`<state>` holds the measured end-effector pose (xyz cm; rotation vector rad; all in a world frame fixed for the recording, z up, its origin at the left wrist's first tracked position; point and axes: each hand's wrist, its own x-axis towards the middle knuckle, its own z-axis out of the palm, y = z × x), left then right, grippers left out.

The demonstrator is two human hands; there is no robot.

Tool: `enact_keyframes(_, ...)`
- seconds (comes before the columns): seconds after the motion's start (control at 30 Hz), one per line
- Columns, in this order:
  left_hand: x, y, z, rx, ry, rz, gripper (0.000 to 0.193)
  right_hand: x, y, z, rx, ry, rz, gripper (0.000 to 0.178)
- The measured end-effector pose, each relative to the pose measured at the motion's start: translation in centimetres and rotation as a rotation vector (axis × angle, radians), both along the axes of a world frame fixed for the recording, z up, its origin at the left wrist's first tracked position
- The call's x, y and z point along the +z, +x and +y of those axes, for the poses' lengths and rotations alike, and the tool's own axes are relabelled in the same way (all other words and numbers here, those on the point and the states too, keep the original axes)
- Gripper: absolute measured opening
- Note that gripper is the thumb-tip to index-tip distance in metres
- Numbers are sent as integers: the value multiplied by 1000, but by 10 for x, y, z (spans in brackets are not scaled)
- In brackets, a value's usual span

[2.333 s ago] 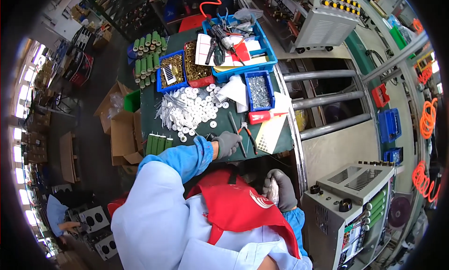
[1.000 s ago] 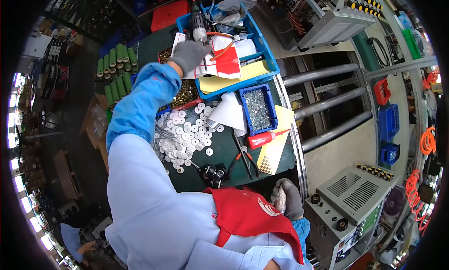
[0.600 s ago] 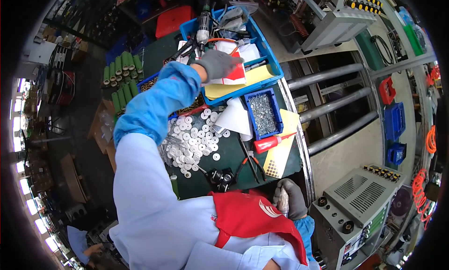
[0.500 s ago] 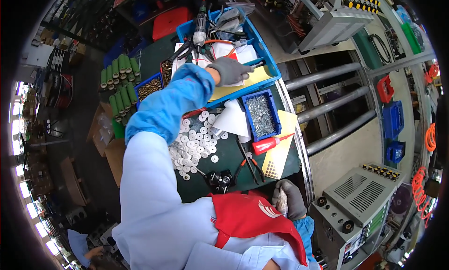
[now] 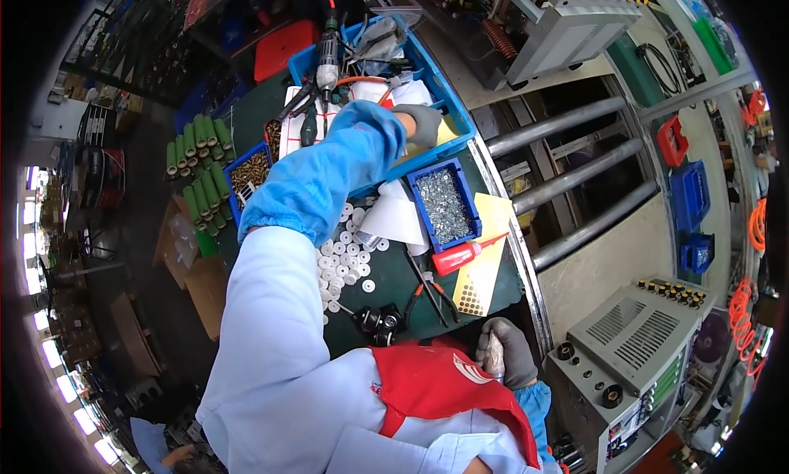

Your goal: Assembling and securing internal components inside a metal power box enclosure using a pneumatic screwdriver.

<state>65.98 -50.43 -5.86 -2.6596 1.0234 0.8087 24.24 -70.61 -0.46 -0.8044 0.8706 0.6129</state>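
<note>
My left hand (image 5: 423, 125), in a grey glove, reaches into the blue divided tray (image 5: 448, 149) at the far side of the bench. It is over the compartment with the yellow sheet (image 5: 446, 131); its fingers point down and are mostly hidden. Low on the right, my gloved right hand (image 5: 518, 355) is closed around a silvery, worn-looking cylindrical thing (image 5: 493, 357), close to my red apron (image 5: 444, 379). Beside the tray stands a small blue bin (image 5: 444, 203) of small metal parts. A white paper cone (image 5: 390, 219) lies near many white washers (image 5: 341, 264).
A red squeeze bottle (image 5: 456, 259) lies on a yellow sticker sheet (image 5: 485, 264). Orange-handled pliers (image 5: 429, 293) and a black clamp-like device (image 5: 382, 322) lie near me. A power driver (image 5: 327, 67) rests over the tray. Green tubes (image 5: 197, 145) stand left; steel rails (image 5: 575, 182) run right.
My left hand has shifted a little to the right and its fingers, stretched out before, now dip into the tray. The view has turned slightly; my right hand keeps its hold.
</note>
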Motion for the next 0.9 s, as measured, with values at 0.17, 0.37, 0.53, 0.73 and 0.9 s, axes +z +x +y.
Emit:
enact_keyframes(0.17,-16,-7,6,305,-246,254,37,-4,-1,-5,-15,15,13,22)
enact_keyframes(0.37,-39,-15,-3,323,-282,39,45,-6,-1,-7,-5,18,-13,24)
enact_keyframes(0.53,16,-10,-23,625,-267,489,55,-5,-6,-5,-19,27,-22,25)
enact_keyframes(0.73,20,-21,0,919,-528,859,66,-5,-20,-5,-54,-4,-30,24)
enact_keyframes(0.9,25,-15,8,733,-311,931,72,-8,-24,-8,-61,1,-18,24)
